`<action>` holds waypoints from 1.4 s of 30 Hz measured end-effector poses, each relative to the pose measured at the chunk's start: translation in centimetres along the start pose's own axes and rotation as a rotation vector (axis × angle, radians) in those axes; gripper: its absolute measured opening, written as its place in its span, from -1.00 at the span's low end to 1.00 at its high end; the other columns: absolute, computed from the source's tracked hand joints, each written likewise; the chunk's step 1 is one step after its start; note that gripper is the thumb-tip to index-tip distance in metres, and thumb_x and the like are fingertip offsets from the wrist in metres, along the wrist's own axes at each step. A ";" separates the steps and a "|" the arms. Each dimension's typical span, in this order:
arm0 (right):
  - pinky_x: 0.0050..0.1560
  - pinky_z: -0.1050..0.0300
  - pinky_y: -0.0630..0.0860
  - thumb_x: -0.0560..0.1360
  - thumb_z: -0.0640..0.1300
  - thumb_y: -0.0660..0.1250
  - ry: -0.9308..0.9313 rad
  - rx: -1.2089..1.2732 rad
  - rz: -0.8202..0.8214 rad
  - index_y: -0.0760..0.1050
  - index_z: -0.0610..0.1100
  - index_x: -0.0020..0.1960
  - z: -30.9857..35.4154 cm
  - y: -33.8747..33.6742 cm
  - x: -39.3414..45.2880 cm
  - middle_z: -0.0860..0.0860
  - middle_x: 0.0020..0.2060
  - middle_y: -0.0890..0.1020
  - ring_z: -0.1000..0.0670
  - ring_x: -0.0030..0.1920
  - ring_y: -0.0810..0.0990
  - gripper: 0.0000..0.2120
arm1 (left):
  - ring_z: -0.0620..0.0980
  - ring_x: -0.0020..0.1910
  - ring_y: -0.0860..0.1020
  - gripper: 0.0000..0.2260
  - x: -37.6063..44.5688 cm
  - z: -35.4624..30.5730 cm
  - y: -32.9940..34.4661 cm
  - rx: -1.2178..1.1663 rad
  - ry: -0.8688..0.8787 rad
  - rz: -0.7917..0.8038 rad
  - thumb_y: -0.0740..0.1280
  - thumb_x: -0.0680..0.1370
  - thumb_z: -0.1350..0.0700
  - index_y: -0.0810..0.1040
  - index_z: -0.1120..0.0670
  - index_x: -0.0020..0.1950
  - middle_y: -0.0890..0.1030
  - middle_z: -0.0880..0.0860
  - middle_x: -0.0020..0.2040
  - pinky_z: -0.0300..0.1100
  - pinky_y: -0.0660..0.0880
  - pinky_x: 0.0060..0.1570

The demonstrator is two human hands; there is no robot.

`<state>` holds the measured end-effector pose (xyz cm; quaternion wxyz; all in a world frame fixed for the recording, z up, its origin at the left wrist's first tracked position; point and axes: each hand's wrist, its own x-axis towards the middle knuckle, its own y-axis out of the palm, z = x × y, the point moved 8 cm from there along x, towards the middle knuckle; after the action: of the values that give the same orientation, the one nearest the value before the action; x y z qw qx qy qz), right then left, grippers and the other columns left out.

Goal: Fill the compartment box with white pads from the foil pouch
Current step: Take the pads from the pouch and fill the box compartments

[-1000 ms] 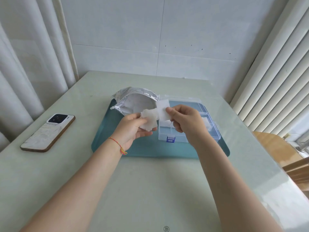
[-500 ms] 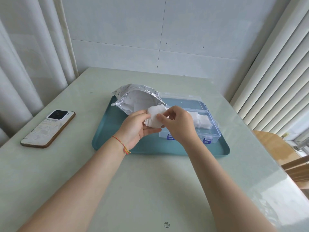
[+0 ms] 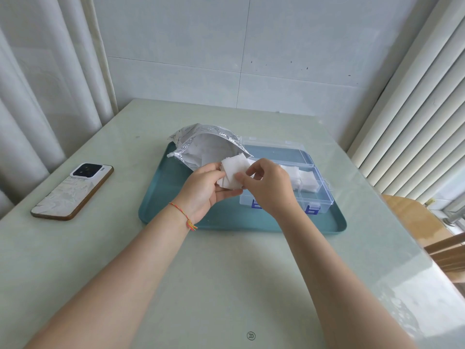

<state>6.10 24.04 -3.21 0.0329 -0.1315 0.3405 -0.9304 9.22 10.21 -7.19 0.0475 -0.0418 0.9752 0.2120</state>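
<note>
Above the near edge of the teal tray (image 3: 176,217), my left hand (image 3: 203,190) cradles a small stack of white pads (image 3: 232,173), fingers curled beneath it, while my right hand (image 3: 266,187) pinches the stack's near corner between thumb and forefinger. Just behind them, the clear compartment box (image 3: 319,197) sits open on the tray: one right-hand cell already holds pads (image 3: 305,181), the front cells look bare, and my hands hide the left ones. Farther back lies the foil pouch (image 3: 201,144), mouth gaping, more pads inside. By my reckoning the filling is barely under way.
</note>
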 end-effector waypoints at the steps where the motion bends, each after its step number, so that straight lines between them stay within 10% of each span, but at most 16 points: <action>1: -0.40 0.34 0.37 0.48 0.02 0.43 -0.002 -0.001 0.000 0.52 -0.14 -0.11 0.0 0.0 0.0 0.06 -0.27 0.53 0.14 -0.38 0.44 -0.77 | 0.10 -0.12 0.67 -0.69 0.0 0.0 0.0 0.004 0.002 0.003 0.06 0.63 0.37 0.52 0.29 0.25 0.65 0.25 0.04 -0.04 0.65 -0.09; 20: -0.42 0.31 0.32 0.48 -0.12 0.43 0.004 0.123 -0.002 0.48 -0.01 -0.24 0.5 -0.8 0.2 0.07 -0.33 0.60 0.19 -0.56 0.43 -0.82 | 0.23 -0.11 0.68 -0.71 -0.2 -0.6 -0.3 0.195 0.066 -0.055 0.07 0.62 0.35 0.57 0.22 0.12 0.66 0.28 -0.01 -0.08 0.64 -0.10; 26: -0.52 0.30 0.29 0.51 -0.17 0.41 0.126 0.502 0.035 0.52 -0.21 -0.17 0.5 -1.6 -0.3 0.13 -0.55 0.53 0.08 -0.59 0.34 -0.86 | 0.19 -0.05 0.67 -0.70 0.1 -0.6 -0.4 -0.042 0.032 -0.056 0.05 0.64 0.36 0.49 0.29 0.26 0.62 0.31 0.12 -0.07 0.64 -0.07; 42: -0.36 0.20 0.38 0.49 -0.18 0.41 0.055 0.395 -0.153 0.48 -0.03 -0.16 0.3 -1.9 -0.2 0.01 -0.34 0.63 0.13 -0.50 0.43 -0.87 | 0.21 -0.03 0.66 -0.67 -0.1 -0.7 0.0 -0.113 0.051 -0.048 0.04 0.60 0.42 0.50 0.34 0.26 0.60 0.35 0.13 -0.08 0.63 0.00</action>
<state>6.39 25.31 -1.81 -0.0220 -0.1227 0.1413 -0.9821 9.32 9.88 -6.53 0.0254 -0.0734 0.9612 0.2646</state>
